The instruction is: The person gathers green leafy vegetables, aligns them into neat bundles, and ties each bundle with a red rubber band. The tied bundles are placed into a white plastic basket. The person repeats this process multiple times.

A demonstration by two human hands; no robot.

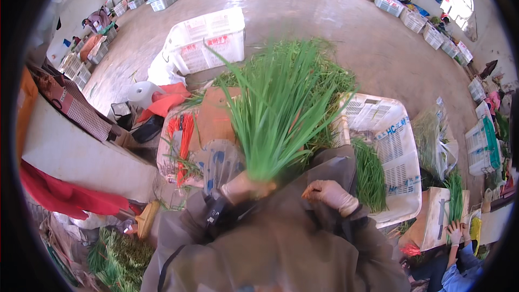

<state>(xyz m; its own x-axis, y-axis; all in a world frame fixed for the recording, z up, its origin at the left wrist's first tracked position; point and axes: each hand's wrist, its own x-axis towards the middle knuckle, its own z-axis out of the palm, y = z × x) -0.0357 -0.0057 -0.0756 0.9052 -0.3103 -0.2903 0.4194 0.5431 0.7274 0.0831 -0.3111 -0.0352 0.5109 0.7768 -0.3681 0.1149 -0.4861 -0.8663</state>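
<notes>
A large bunch of long green leaves (pixel 275 117), which look like garlic chives, fans out away from me. My gloved left hand (pixel 243 188) grips it by the base, where blur hides the stem ends. Over my brown apron, my gloved right hand (pixel 332 198) is raised with curled fingers, apart from the bunch. Whether anything small sits between its fingertips is unclear. Just right of that hand, more green leaves (pixel 369 176) lie in a white plastic crate (pixel 399 150). Behind the bunch is a brown board (pixel 217 107), partly covered by the leaves.
Red ties (pixel 187 136) and a knife (pixel 177 138) lie on the left of the work surface. Loose trimmings (pixel 336 75) are heaped beyond the bunch. Another white crate (pixel 211 44) stands on the floor ahead. At lower right, a co-worker's gloved hands (pixel 456 231) touch leaves on a board.
</notes>
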